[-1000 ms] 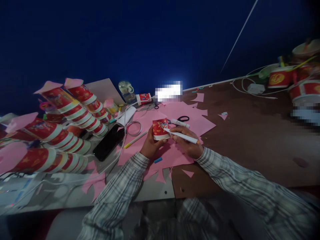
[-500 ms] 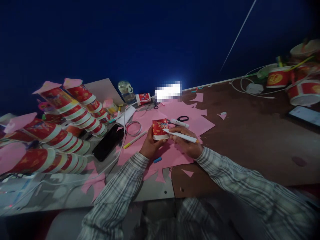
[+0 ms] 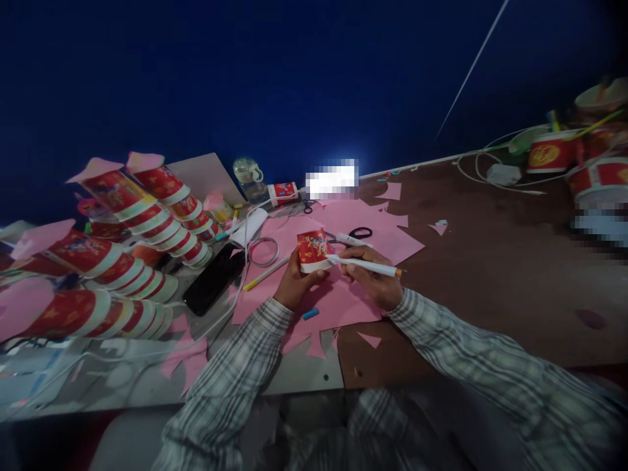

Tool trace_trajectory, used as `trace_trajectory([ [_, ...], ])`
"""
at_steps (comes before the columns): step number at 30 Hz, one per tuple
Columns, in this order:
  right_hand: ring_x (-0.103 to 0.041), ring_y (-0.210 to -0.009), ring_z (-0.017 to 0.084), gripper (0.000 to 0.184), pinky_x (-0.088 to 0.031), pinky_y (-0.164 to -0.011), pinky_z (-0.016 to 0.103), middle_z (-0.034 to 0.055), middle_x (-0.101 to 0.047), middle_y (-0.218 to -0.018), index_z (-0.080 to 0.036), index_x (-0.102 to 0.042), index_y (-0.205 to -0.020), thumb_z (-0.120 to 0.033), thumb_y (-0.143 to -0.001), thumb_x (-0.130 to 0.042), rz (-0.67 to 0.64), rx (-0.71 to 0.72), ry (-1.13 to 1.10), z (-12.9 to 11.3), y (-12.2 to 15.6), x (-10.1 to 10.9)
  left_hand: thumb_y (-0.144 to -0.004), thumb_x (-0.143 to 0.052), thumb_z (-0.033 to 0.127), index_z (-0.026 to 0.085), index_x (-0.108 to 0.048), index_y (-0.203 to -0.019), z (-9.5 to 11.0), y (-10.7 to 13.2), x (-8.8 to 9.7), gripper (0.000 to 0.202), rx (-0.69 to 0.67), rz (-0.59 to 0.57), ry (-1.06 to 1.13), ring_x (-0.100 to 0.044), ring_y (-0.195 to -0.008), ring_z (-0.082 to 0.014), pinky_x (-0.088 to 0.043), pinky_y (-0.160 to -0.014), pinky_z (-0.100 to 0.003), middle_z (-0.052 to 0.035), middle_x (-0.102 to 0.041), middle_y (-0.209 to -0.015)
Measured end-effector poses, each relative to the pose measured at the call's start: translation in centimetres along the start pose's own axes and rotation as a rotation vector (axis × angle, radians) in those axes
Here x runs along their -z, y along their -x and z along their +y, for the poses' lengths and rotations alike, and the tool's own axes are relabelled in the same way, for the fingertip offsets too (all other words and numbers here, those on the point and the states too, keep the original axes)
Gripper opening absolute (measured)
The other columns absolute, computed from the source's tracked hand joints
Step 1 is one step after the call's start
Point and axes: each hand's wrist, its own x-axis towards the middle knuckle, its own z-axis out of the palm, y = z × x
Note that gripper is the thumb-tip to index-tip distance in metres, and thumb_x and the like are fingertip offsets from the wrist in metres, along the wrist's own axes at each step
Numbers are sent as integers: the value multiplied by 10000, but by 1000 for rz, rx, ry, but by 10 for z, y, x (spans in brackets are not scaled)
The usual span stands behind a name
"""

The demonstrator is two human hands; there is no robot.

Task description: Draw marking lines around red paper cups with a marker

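Marker [image 3: 377,267], slim white plastic, pinched in right hand [image 3: 377,282], points left, tip beside red-and-white paper cup [image 3: 313,250] clasped by left hand [image 3: 294,286].

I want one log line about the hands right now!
left hand: holds red cup | right hand: holds white marker, tip near cup | beneath: pink paper

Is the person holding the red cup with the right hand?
No, the left hand holds the red cup, while the right hand holds a white marker.

Open room right, cup stacks [image 3: 146,221] a barrier left
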Motion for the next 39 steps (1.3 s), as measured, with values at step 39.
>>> trace_trajectory([
  [39,-611,-620,148,180,-531,-586,314,27,-672,-785,-205,-663,-1025,-344,-916,-628,57,27,-45,-1,1,-5,-608,-907,444,197,-511,-1179,-3,-4,2,738,26,-27,99,-683,-773,-176,-561,-753,-339,-33,-702,-949],
])
